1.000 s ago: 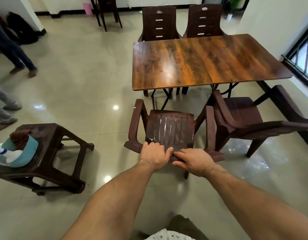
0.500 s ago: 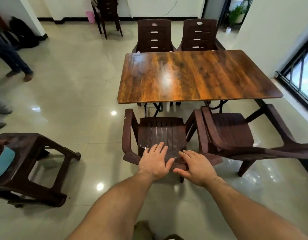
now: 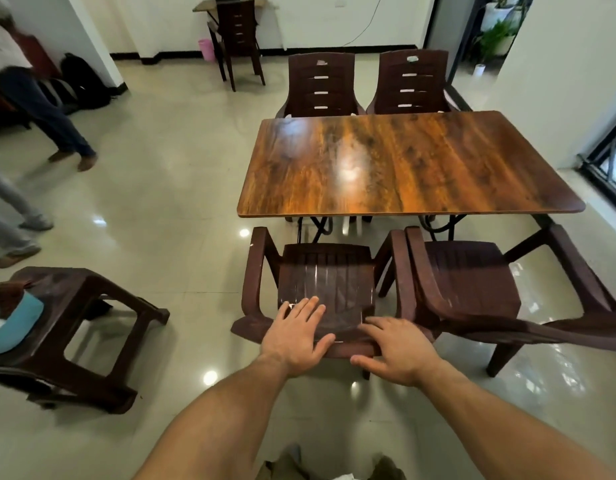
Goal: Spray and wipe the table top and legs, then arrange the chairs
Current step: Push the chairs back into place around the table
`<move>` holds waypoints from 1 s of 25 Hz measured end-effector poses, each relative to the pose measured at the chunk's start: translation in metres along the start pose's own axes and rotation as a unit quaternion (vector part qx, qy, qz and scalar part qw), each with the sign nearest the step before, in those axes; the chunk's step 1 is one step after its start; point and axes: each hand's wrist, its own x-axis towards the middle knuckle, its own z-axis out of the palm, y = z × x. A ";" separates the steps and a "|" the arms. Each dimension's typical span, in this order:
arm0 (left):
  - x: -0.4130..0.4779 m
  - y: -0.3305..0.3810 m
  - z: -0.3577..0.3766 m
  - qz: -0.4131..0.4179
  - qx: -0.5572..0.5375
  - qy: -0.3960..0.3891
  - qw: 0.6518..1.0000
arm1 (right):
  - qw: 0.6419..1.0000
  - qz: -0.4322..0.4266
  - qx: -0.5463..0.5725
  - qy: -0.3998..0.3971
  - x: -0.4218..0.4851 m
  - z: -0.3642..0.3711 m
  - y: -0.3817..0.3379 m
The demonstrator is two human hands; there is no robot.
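A brown plastic armchair (image 3: 325, 275) stands in front of me, its seat facing the glossy wooden table (image 3: 403, 164). My left hand (image 3: 297, 336) lies flat with straight fingers on the top of the chair's backrest. My right hand (image 3: 398, 349) rests beside it on the same edge, fingers spread. A second armchair (image 3: 472, 289) stands just to the right, at the table's near side. Two more chairs (image 3: 322, 84) (image 3: 408, 81) stand at the far side.
A low brown stool (image 3: 81, 327) at the left carries a teal cloth (image 3: 15, 322) and a brush. People's legs (image 3: 53, 126) stand at the far left. Another chair (image 3: 235, 39) stands by the back wall. A window (image 3: 608, 157) lies on the right.
My fingers, curled round the backrest a second ago, have straightened and now lie flat. The chair has moved nearer the table's edge, and the view has lifted.
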 end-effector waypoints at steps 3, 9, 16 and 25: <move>0.011 0.018 0.001 0.017 0.013 -0.005 1.000 | 0.999 -0.040 -0.025 -0.006 -0.014 -0.002 0.033; 0.026 0.057 -0.009 -0.091 0.074 0.012 0.993 | 0.996 -0.070 -0.042 0.040 -0.004 -0.002 0.053; 0.029 0.100 0.000 -0.287 -0.011 0.010 0.958 | 0.998 -0.029 -0.046 0.019 -0.002 0.001 0.060; 0.021 0.149 -0.002 -0.046 -0.101 0.007 0.994 | 0.996 -0.025 0.087 0.004 -0.014 -0.011 0.066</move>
